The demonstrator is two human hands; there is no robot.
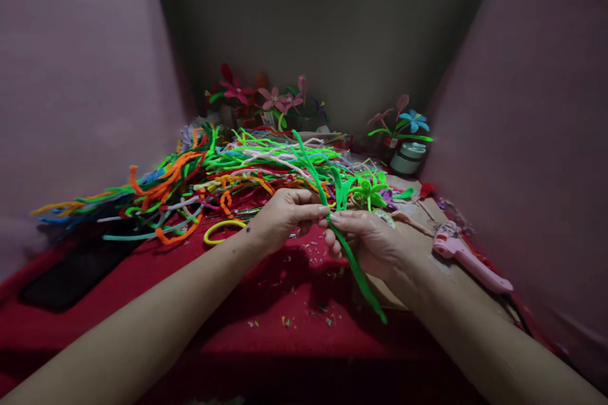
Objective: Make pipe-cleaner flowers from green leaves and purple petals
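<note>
A green pipe cleaner [357, 273] runs slantwise through both hands, one end rising over the pile and the other hanging toward the table's front. My left hand [287, 218] pinches it near its middle between thumb and forefinger. Right beside it, my right hand [358, 234] is closed on the same pipe cleaner, thumb on top. Bent green loops [342, 188] stand up just behind my right hand; whether they join the held piece I cannot tell. Behind the hands lies a big heap of coloured pipe cleaners [266, 155].
A pink glue gun [470, 259] rests on cardboard at the right. Yellow-handled scissors [223, 231] lie left of my hands, and a dark phone [76, 272] farther left. Pipe-cleaner flowers [273, 99] stand at the back. Small coloured scraps dot the red cloth [266, 335].
</note>
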